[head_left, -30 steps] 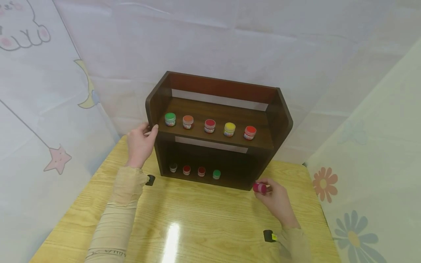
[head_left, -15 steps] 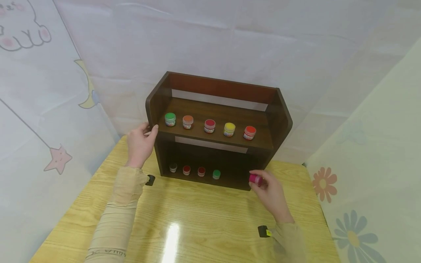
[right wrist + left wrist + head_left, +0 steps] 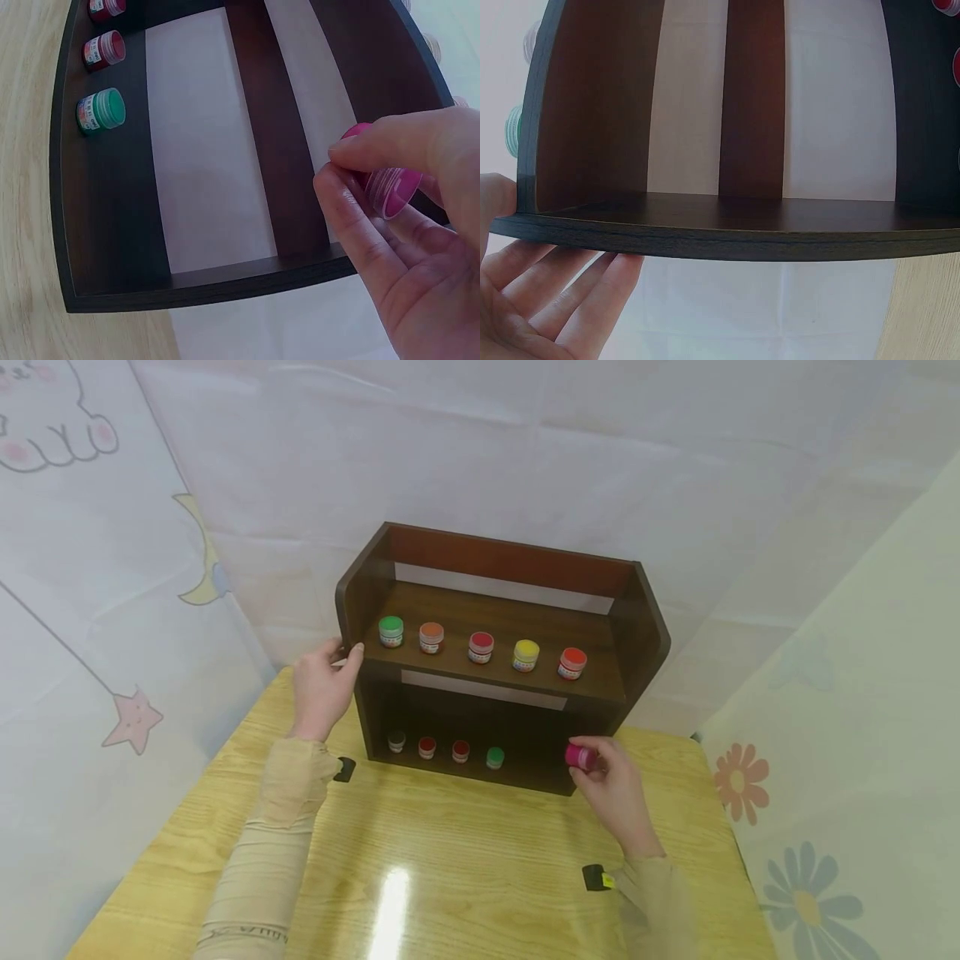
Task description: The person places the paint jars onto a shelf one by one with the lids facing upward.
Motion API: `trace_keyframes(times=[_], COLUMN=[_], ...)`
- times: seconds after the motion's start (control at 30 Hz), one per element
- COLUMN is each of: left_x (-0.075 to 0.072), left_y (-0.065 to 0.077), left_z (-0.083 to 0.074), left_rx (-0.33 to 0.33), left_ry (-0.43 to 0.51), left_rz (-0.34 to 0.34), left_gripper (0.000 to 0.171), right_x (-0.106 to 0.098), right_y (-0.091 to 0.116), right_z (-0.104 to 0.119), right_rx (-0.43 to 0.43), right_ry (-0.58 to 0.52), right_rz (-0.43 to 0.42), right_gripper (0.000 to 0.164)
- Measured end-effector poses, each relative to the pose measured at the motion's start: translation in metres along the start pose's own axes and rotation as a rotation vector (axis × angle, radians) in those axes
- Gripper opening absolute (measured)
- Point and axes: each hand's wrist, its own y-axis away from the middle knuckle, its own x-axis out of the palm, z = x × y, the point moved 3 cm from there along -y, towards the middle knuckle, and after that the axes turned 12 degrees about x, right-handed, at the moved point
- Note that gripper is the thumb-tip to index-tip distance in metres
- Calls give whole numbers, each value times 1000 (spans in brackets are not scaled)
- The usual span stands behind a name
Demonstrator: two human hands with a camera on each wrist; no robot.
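Note:
My right hand (image 3: 621, 793) pinches a magenta paint jar (image 3: 580, 756) between thumb and fingers, tilted on its side. It is at the lower right opening of a dark brown two-tier wooden shelf (image 3: 487, 679). In the right wrist view the magenta jar's clear-rimmed lid (image 3: 396, 191) shows beyond the thumb. My left hand (image 3: 324, 689) grips the shelf's left side panel, thumb at the front edge and fingers along the outer face. On the lower tier stand a green jar (image 3: 495, 757), two dark red jars (image 3: 461, 751) and a dark-lidded jar (image 3: 397, 741).
Along the upper tier stand several jars, from a green-lidded jar (image 3: 391, 632) to a red-lidded jar (image 3: 572, 663). The shelf stands on a wood-grain table (image 3: 450, 852), against a pale wall sheet (image 3: 525, 460). A patterned sheet with flowers (image 3: 738, 781) hangs at the right.
My right hand has moved up and to the left with the magenta jar, from beside the shelf's lower right corner to the lower opening. My left hand keeps its place.

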Motion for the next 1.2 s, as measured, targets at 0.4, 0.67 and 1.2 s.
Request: trace_keyframes(times=[0.4, 0.67, 1.2], left_x=[2, 3, 1], left_y=[0, 1, 1], left_z=[2, 1, -1], left_rx=[10, 4, -11], left_ry=[13, 27, 37], left_rz=[-2, 5, 3], left_gripper=[36, 36, 36], right_x=[5, 9, 16], right_y=[-12, -18, -28], right_z=[7, 8, 2], right_rx=[3, -41, 44], right_ry=[8, -12, 3], right_rz=[-33, -44, -40], right_gripper=[40, 37, 44])
